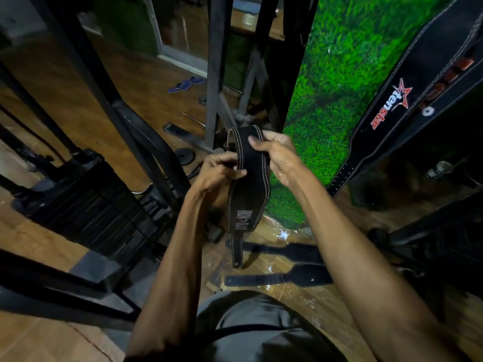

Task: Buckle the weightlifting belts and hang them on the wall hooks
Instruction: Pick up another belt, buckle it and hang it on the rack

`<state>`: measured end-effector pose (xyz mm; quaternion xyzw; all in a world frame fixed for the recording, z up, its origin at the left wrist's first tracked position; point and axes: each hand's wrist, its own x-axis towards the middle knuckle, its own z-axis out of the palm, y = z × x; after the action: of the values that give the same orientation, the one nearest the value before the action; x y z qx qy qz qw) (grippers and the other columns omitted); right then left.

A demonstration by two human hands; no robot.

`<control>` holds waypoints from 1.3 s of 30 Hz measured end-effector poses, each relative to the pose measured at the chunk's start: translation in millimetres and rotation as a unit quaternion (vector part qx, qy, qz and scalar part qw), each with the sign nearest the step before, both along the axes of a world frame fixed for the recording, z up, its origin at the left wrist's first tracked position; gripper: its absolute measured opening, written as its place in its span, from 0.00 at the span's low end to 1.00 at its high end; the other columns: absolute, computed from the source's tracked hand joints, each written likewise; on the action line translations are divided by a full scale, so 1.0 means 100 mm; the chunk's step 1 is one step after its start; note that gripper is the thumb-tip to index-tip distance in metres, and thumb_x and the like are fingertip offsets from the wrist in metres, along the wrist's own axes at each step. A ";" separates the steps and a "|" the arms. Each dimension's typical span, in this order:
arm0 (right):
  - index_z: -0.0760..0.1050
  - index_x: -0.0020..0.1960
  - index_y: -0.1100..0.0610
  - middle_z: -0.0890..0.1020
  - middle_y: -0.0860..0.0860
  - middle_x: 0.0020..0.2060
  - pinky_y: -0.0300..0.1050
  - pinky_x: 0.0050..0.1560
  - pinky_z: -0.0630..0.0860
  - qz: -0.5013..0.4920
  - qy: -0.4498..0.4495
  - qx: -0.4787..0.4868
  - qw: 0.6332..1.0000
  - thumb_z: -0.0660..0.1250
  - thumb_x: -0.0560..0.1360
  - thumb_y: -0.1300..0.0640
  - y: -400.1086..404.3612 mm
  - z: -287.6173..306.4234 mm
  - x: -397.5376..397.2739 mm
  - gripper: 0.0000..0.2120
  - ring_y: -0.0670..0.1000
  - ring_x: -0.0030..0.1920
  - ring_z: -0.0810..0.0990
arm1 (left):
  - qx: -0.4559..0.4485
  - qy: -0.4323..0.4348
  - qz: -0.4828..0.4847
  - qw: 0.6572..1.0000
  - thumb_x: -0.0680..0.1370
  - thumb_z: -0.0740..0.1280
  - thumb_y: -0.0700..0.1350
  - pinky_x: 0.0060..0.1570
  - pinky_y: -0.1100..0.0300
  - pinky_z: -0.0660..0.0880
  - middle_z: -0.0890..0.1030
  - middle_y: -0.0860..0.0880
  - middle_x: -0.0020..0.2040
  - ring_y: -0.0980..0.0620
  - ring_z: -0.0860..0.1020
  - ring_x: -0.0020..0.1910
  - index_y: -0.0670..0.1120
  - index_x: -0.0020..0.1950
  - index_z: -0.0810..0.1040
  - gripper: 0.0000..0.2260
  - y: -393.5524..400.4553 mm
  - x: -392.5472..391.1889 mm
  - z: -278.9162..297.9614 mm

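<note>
I hold a black suede weightlifting belt (248, 199) with white stitching in front of me, folded over at the top. My left hand (220, 171) pinches its left edge, thumb on the outer face. My right hand (277, 152) grips the right edge near the fold. The belt's narrow tail (237, 253) dangles below. Its buckle is hidden behind the fold. Two more black belts (285, 253) (282, 278) lie flat on the wooden floor below my hands. At the right, a black "tenstar" belt (407, 100) hangs against the wall.
A green artificial-grass wall panel (334, 95) stands right of my hands. A black weight-stack machine (86, 199) and its steel frame posts (217, 69) fill the left and centre. Blue sandals (185, 84) and a weight plate (185, 155) lie on the floor beyond.
</note>
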<state>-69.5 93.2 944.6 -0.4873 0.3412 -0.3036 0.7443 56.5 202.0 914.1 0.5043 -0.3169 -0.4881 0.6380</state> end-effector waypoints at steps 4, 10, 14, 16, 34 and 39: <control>0.78 0.60 0.70 0.86 0.61 0.47 0.55 0.47 0.86 -0.013 -0.012 -0.017 1.000 0.67 0.71 0.79 0.11 -0.13 -0.04 0.18 0.57 0.42 0.86 | 0.030 0.093 -0.070 0.993 0.82 0.66 0.48 0.36 0.63 0.68 0.64 0.46 0.36 0.53 0.66 0.34 0.46 0.42 0.75 0.11 0.03 -0.03 0.18; 0.79 0.61 0.69 0.85 0.59 0.53 0.37 0.56 0.78 -0.009 0.088 -0.125 0.988 0.72 0.68 0.78 0.19 -0.25 -0.17 0.22 0.45 0.49 0.83 | 0.015 0.142 0.034 0.989 0.79 0.68 0.56 0.57 0.48 0.79 0.82 0.38 0.56 0.40 0.82 0.52 0.37 0.59 0.81 0.22 -0.20 -0.05 0.30; 0.77 0.66 0.66 0.84 0.59 0.58 0.37 0.56 0.77 -0.032 0.039 -0.042 0.998 0.71 0.75 0.69 0.31 -0.21 -0.19 0.19 0.49 0.54 0.82 | -0.022 0.076 0.116 0.990 0.79 0.69 0.36 0.47 0.54 0.81 0.83 0.40 0.47 0.47 0.82 0.41 0.36 0.56 0.81 0.07 -0.29 -0.13 0.30; 0.81 0.59 0.59 0.87 0.51 0.48 0.35 0.50 0.77 -0.051 0.021 -0.006 0.998 0.70 0.80 0.61 0.33 -0.09 -0.21 0.09 0.43 0.47 0.84 | -0.038 0.032 0.093 0.994 0.79 0.68 0.33 0.41 0.60 0.81 0.84 0.42 0.44 0.51 0.82 0.38 0.33 0.58 0.80 0.09 -0.25 -0.14 0.26; 0.81 0.56 0.69 0.84 0.54 0.41 0.31 0.36 0.74 -0.176 0.050 -0.119 0.976 0.62 0.68 0.77 0.35 0.16 -0.32 0.19 0.39 0.35 0.81 | -0.028 -0.174 0.082 0.981 0.68 0.76 0.28 0.50 0.54 0.81 0.86 0.42 0.48 0.49 0.84 0.47 0.39 0.54 0.85 0.16 0.00 0.00 0.19; 0.85 0.44 0.57 0.88 0.58 0.45 0.44 0.47 0.77 -0.134 0.139 -0.062 0.979 0.71 0.77 0.43 0.30 0.19 -0.37 0.17 0.52 0.42 0.84 | -0.022 -0.179 0.081 0.980 0.68 0.76 0.28 0.59 0.39 0.80 0.85 0.34 0.54 0.34 0.83 0.57 0.32 0.56 0.83 0.17 -0.01 0.01 0.20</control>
<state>-106.4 123.4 963.1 -0.5200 0.4835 -0.3505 0.6107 57.3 201.5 933.7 0.5935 -0.3951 -0.3295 0.6189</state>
